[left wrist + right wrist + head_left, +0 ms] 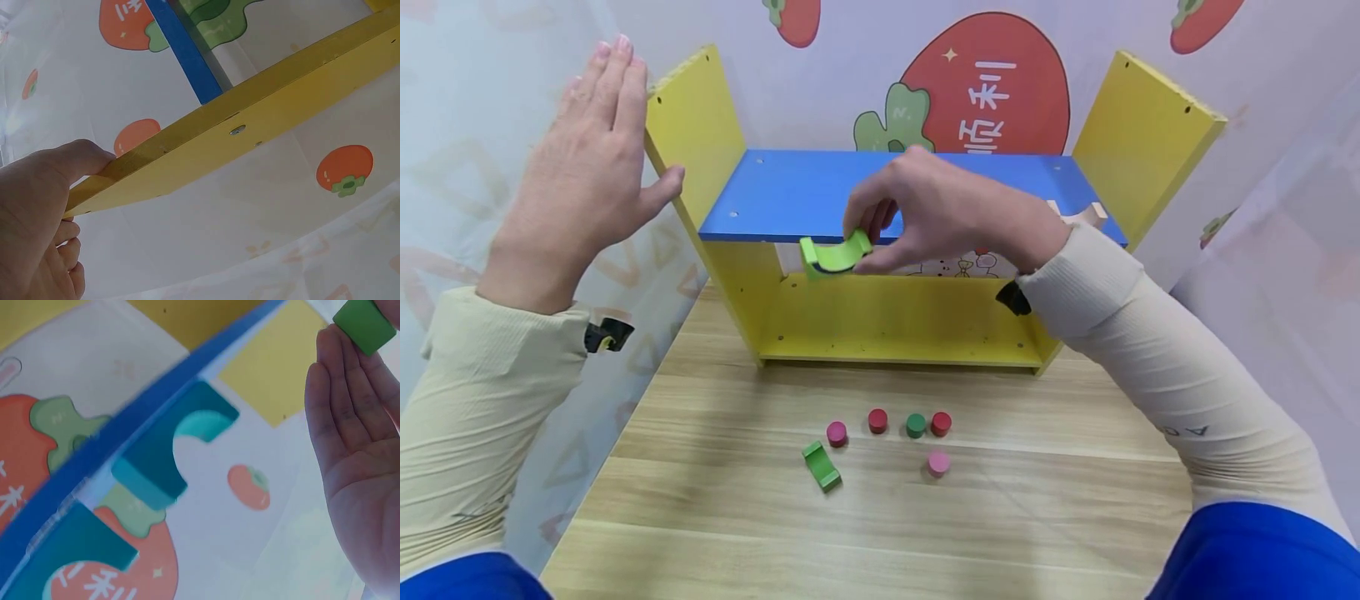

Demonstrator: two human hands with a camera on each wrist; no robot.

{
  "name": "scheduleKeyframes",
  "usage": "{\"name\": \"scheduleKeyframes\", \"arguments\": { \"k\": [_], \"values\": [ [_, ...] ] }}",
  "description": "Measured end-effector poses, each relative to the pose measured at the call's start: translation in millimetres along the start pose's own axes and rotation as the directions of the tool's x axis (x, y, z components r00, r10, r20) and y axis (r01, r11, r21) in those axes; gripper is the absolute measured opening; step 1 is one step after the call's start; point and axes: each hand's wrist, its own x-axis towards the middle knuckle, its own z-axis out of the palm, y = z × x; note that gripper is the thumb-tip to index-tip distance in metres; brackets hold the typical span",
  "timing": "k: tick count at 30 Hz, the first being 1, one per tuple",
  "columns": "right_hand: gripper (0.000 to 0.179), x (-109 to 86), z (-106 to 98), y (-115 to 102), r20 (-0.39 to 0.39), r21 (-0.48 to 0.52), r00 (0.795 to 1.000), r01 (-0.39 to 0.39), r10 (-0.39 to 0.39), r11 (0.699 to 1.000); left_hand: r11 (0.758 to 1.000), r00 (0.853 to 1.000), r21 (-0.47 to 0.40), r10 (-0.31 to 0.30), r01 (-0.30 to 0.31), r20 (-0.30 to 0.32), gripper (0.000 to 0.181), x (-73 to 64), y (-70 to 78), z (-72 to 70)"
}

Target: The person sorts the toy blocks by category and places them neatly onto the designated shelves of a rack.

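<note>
My right hand [936, 204] pinches a light green block with a curved hollow [837, 255] between thumb and fingertips, just in front of the blue shelf's front edge. In the right wrist view that green block [365, 325] shows at the fingertips of the right hand [362, 462]. My left hand [591, 158] lies along the outer side of the yellow left panel [696, 117], fingers straight. Its thumb rests on the panel's front edge in the left wrist view. The blue shelf [797, 187] spans between the yellow side panels.
Teal arched blocks [150, 456] stand on the shelf, and a pale arched block [1086, 215] shows behind the right forearm. On the wooden table [737, 533] lie a green curved block [822, 467] and several small cylinders, including a pink one [937, 464]. The yellow right panel [1150, 133] stands opposite.
</note>
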Motion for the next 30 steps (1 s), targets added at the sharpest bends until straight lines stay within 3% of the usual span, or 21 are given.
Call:
{"name": "scheduleKeyframes", "arguments": {
  "k": [8, 19, 30],
  "values": [
    [0.033, 11.7, -13, 16, -0.077, -0.005, 0.991, -0.109, 0.109, 0.994, 1.000, 1.000, -0.002, -0.004, 0.004, 0.002, 0.093, 0.1, 1.0, -1.0],
    [0.031, 19.5, -9, 39, -0.096, 0.015, 0.972, -0.215, 0.216, 0.976, 1.000, 1.000, -0.002, -0.011, 0.011, 0.013, 0.094, -0.1, 1.9, -0.7],
    [0.032, 24.5, -1, 49, -0.090, -0.004, 0.963, -0.254, 0.252, 0.967, 1.000, 1.000, -0.007, -0.005, 0.005, 0.001, 0.094, -0.1, 0.9, -0.5]
  ]
}}
